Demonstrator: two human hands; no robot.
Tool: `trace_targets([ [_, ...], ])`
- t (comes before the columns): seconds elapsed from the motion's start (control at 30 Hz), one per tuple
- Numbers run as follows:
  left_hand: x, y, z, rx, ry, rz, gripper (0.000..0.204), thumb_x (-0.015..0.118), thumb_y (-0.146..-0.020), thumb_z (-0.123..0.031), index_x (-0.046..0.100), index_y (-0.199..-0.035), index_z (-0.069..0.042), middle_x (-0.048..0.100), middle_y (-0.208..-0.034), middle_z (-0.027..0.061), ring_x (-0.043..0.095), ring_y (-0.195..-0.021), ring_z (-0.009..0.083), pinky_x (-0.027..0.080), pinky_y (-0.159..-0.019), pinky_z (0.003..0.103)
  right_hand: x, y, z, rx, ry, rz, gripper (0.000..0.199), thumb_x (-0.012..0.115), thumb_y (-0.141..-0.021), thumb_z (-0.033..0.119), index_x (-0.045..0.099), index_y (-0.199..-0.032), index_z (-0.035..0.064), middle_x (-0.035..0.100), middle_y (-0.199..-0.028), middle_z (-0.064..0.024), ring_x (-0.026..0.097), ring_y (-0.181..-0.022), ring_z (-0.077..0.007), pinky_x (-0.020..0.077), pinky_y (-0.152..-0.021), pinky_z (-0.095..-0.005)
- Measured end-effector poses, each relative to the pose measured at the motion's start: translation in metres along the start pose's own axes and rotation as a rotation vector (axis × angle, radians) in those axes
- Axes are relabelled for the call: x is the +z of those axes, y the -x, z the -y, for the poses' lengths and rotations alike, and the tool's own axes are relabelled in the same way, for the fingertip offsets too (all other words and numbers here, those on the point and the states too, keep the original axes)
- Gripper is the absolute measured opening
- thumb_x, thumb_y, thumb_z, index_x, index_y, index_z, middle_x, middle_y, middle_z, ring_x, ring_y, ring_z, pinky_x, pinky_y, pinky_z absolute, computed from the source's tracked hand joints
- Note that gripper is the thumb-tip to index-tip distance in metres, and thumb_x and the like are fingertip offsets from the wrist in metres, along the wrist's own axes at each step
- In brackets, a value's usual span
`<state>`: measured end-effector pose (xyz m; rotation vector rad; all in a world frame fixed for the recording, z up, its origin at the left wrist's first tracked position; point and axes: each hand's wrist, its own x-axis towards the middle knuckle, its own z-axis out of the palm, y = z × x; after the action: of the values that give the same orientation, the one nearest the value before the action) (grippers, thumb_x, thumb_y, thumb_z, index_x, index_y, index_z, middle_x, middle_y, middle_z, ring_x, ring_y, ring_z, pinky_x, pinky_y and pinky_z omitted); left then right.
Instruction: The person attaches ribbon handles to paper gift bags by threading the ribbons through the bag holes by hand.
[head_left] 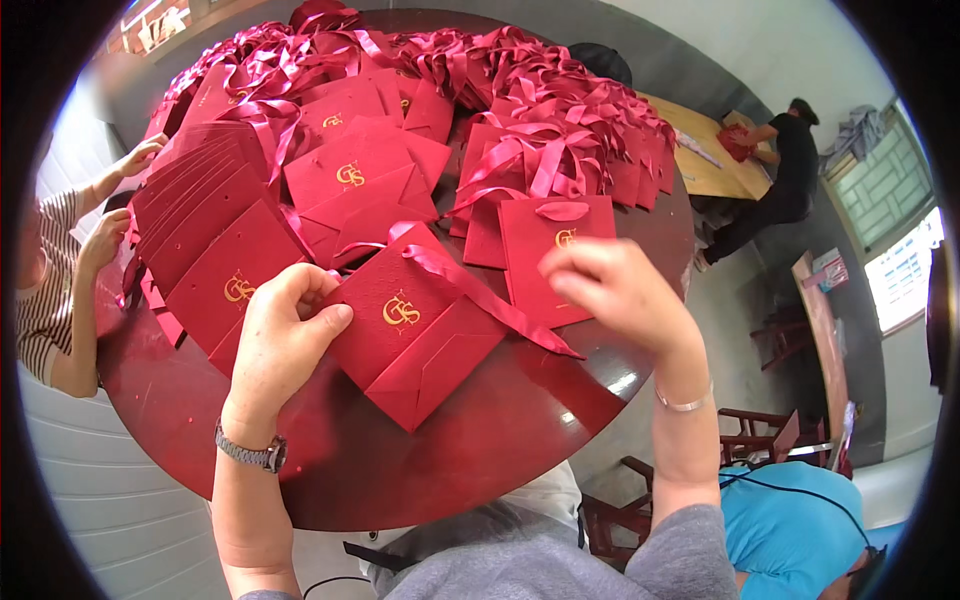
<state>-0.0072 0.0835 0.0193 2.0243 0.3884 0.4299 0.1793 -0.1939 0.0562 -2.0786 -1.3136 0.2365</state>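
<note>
My left hand (285,335) pinches the upper left edge of a red paper gift bag (415,330) between thumb and fingers. The bag lies flat and tilted, with a gold emblem on its face and its folded base toward me. From its top a pink-red satin ribbon (490,300) trails to the right, its loose end lying on the table. Above the table to the right is my right hand (620,290), slightly blurred, with bent fingers apart and nothing visible in them. It partly covers another red gift bag (530,225) with a short ribbon handle.
Heaps of ribboned red bags (560,110) cover the far side of the round glossy table (450,470). A fanned row of bags (190,210) lies at left, by a co-worker's hands (105,240). Another person (790,160) works at a wooden table (720,165). Someone in blue (800,515) is at lower right.
</note>
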Motion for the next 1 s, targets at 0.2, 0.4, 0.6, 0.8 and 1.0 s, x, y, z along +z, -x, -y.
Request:
trace_targets([
  [0.2, -0.001, -0.002, 0.005, -0.014, -0.005, 0.037, 0.016, 0.068, -0.081, 0.002, 0.062, -0.095, 0.002, 0.061, -0.084, -0.0011, 0.055, -0.077, 0.0054, 0.047, -0.070, 0.022, 0.041, 0.076, -0.004, 0.261, 0.180, -0.150, 0.021, 0.070, -0.079, 0.007, 0.068, -0.098, -0.0004, 0.066, -0.088, -0.0138, 0.065, -0.080, -0.0286, 0.0517, -0.073, -0.0353],
  [0.4, 0.005, -0.002, 0.008, -0.048, 0.032, 0.031, 0.017, 0.071, -0.078, -0.006, 0.063, -0.090, 0.003, 0.060, -0.078, 0.0047, 0.057, -0.074, 0.0128, 0.049, -0.070, 0.028, 0.042, 0.090, -0.011, 0.293, 0.135, -0.328, 0.006, 0.063, -0.085, 0.003, 0.062, -0.089, -0.0011, 0.065, -0.084, -0.0110, 0.064, -0.074, -0.0213, 0.0512, -0.068, -0.0312],
  [0.6, 0.003, -0.003, 0.007, -0.059, -0.047, 0.057, 0.016, 0.070, -0.081, -0.002, 0.063, -0.094, 0.002, 0.059, -0.080, -0.0021, 0.053, -0.073, 0.0054, 0.047, -0.066, 0.023, 0.004, 0.100, 0.005, 0.304, -0.455, -0.525, 0.012, 0.058, -0.090, 0.001, 0.060, -0.102, -0.0004, 0.061, -0.084, -0.0019, 0.060, -0.074, -0.0070, 0.0482, -0.063, -0.0201],
  [0.8, 0.005, -0.004, 0.004, -0.055, -0.041, 0.040, 0.016, 0.069, -0.080, -0.003, 0.063, -0.094, 0.003, 0.059, -0.080, -0.0010, 0.053, -0.073, 0.0062, 0.047, -0.066, 0.024, 0.000, 0.075, 0.041, -0.267, -0.622, -0.461, 0.008, 0.063, -0.084, -0.001, 0.068, -0.090, -0.0043, 0.061, -0.076, -0.0074, 0.059, -0.064, -0.0135, 0.0465, -0.058, -0.0265],
  [1.0, 0.002, -0.002, 0.002, -0.066, -0.023, 0.036, 0.018, 0.068, -0.080, -0.003, 0.062, -0.095, 0.004, 0.061, -0.082, 0.0024, 0.056, -0.077, 0.0090, 0.049, -0.071, 0.025, 0.006, 0.037, 0.099, -0.420, -0.538, -0.169, 0.024, 0.077, -0.064, -0.007, 0.073, -0.088, -0.0027, 0.066, -0.076, -0.0100, 0.063, -0.066, -0.0203, 0.0488, -0.058, -0.0303],
])
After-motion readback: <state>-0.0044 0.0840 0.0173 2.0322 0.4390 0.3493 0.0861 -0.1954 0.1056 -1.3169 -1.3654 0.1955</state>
